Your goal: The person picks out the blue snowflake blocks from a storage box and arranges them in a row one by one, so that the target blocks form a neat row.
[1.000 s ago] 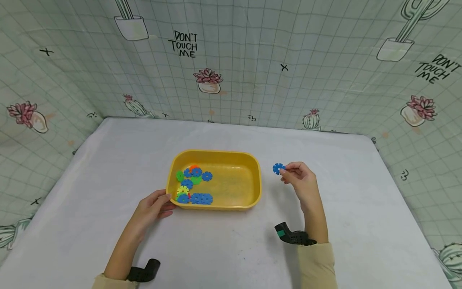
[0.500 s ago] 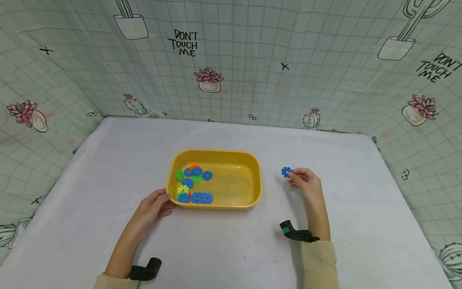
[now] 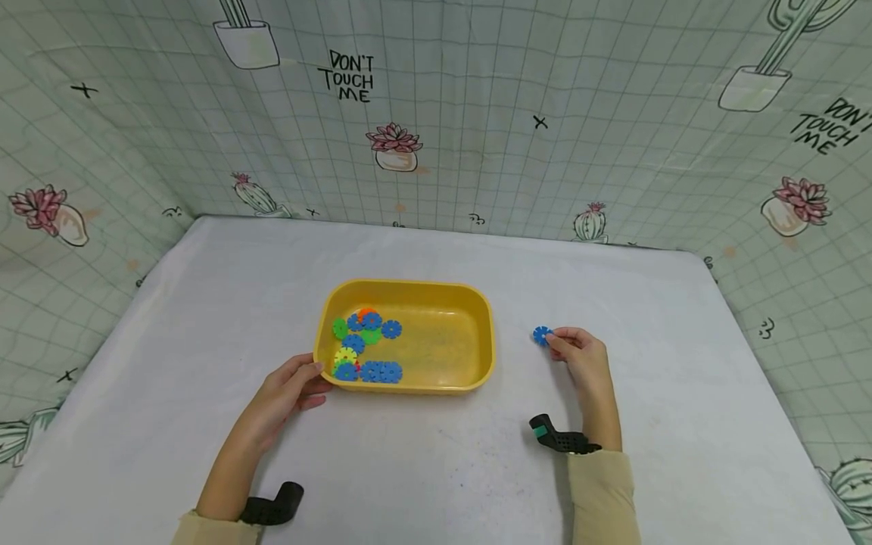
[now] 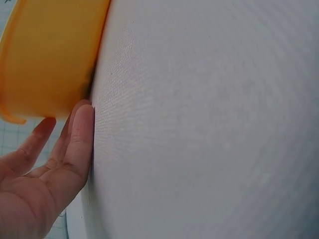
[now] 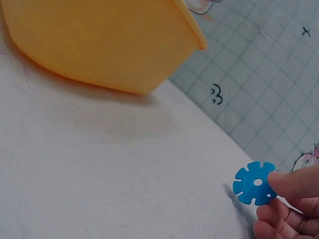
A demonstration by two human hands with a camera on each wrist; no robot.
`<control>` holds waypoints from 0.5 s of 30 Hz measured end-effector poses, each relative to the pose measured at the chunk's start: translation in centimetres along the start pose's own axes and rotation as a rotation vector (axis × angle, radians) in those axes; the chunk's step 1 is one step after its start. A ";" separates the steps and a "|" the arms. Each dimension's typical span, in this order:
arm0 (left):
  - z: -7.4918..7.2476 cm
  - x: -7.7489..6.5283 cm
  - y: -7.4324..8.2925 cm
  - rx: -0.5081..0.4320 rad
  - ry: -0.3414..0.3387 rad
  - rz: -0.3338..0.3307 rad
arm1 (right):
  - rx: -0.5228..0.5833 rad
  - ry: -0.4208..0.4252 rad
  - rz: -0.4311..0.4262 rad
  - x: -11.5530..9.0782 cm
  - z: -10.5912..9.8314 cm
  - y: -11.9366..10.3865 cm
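Between thumb and fingers, my right hand [image 3: 579, 357] pinches a blue notched interlocking disc [image 5: 256, 183] by its edge, to the right of the yellow tray [image 3: 443, 286]. The disc has a round hole in its middle and stands tilted close over the table, its shadow beside it. My left hand [image 3: 289, 387] is at the tray's near left corner. In the left wrist view its fingers [image 4: 79, 134] are fairly straight along the tabletop, tips at the tray's outer wall. Inside the tray, several blue, green, yellow and orange discs [image 3: 391, 329] lie toward the left side.
The table [image 3: 436, 462] has a white cover with small dark specks near the front. A grid-patterned curtain [image 3: 470, 91] printed with potted plants stands behind and at both sides. Black wrist cameras [image 3: 562, 437] are strapped to both wrists.
My right hand has moved the blue disc slightly right and nearer to the table's front. The left hand stays at the tray, which has not visibly moved.
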State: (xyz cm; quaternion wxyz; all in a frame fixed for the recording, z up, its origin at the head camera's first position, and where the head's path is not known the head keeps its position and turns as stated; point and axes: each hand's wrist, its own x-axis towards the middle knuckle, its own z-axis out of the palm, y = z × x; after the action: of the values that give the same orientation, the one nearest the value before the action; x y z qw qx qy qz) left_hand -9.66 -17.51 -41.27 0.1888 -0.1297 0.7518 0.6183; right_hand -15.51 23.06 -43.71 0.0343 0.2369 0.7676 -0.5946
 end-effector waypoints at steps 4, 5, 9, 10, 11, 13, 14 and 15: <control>0.0 0.0 0.0 0.000 -0.012 0.002 | -0.065 0.025 -0.002 0.2 0.1 0.0; 0.0 -0.1 0.0 -0.002 -0.015 0.003 | -0.087 0.031 -0.005 0.2 0.1 -0.1; 0.0 -0.1 0.0 -0.009 -0.023 0.004 | -0.182 0.045 -0.007 0.4 0.3 -0.3; 0.0 -0.1 0.0 -0.008 -0.024 0.005 | -0.202 0.041 -0.011 0.5 0.3 -0.3; -0.1 -0.1 0.0 -0.007 -0.025 0.005 | -0.222 0.039 -0.013 0.5 0.3 -0.3; -0.1 -0.1 0.0 -0.005 -0.026 0.006 | -0.256 0.035 -0.023 0.6 0.4 -0.4; -0.1 -0.1 0.0 -0.005 -0.025 0.006 | -0.273 0.032 -0.028 0.6 0.4 -0.4; -0.1 -0.1 0.0 -0.005 -0.025 0.007 | -0.285 0.028 -0.033 0.7 0.5 -0.4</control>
State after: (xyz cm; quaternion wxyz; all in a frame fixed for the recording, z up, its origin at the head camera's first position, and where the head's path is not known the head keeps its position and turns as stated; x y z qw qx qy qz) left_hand -9.61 -17.59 -41.23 0.1958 -0.1197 0.7484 0.6223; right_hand -16.39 22.77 -43.69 0.0472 0.2251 0.8484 -0.4768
